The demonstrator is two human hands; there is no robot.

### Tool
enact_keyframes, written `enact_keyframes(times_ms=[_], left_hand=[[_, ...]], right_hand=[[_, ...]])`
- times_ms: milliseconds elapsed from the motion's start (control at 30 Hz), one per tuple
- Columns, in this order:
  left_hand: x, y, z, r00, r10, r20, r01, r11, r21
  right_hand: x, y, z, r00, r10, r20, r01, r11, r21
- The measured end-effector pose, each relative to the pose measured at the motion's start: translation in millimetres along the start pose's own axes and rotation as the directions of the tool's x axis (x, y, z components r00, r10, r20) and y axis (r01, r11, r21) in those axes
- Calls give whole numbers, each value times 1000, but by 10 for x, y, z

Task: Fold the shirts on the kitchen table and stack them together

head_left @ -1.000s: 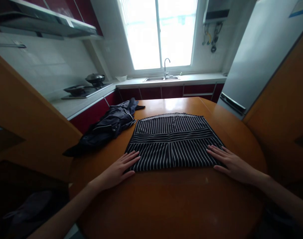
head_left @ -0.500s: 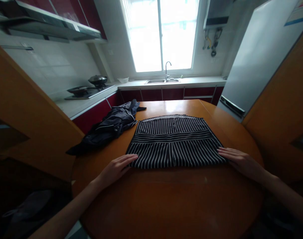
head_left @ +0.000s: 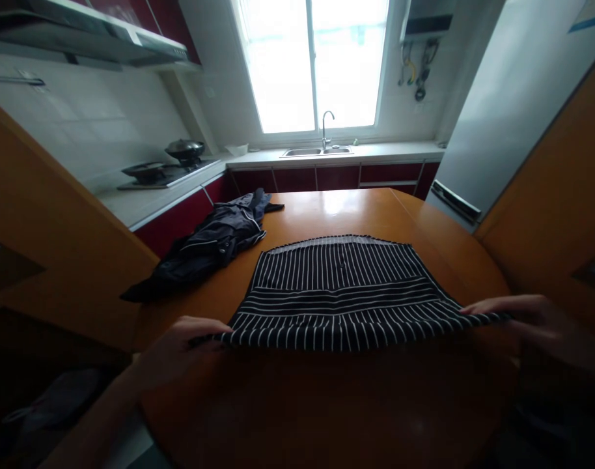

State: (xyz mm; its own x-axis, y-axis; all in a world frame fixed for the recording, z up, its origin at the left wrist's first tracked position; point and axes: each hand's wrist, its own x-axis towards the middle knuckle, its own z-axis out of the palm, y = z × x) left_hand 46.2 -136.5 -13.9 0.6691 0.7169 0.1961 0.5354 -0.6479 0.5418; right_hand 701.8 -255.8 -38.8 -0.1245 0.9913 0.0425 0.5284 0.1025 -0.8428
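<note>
Wooden surface in a kitchen, striped cloth gripped at its near corners by both hands' fingers, dark garment nearby.

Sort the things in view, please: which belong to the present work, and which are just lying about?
Present work:
striped garment, near edge lifted
left hand and right hand, gripping that edge
wooden table

Lying about:
crumpled dark garment
lidded wok

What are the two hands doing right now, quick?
Left hand: closed on the near left corner of the striped cloth.
Right hand: closed on the near right corner of the same cloth.
</note>
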Motion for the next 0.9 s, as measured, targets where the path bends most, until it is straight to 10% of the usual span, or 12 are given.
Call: enact_keyframes(times_ms=[267,533,700,900], left_hand=[[671,-178,-377,981,-187,-55,173,964,-200],[1706,-904,-4,919,-394,-24,354,849,-393],[1844,-1267,201,890,-455,-5,408,803,-435],[1871,-1355,217,894,-444,-57,385,828,-408]], right_hand=[[672,-213,-158,945,111,-307,-55,981,187],[1850,317,185,910,247,-332,-167,953,252],[2097,735,282,889,235,-393,-188,970,154],[2185,692,147,880,178,-439,-129,982,140]])
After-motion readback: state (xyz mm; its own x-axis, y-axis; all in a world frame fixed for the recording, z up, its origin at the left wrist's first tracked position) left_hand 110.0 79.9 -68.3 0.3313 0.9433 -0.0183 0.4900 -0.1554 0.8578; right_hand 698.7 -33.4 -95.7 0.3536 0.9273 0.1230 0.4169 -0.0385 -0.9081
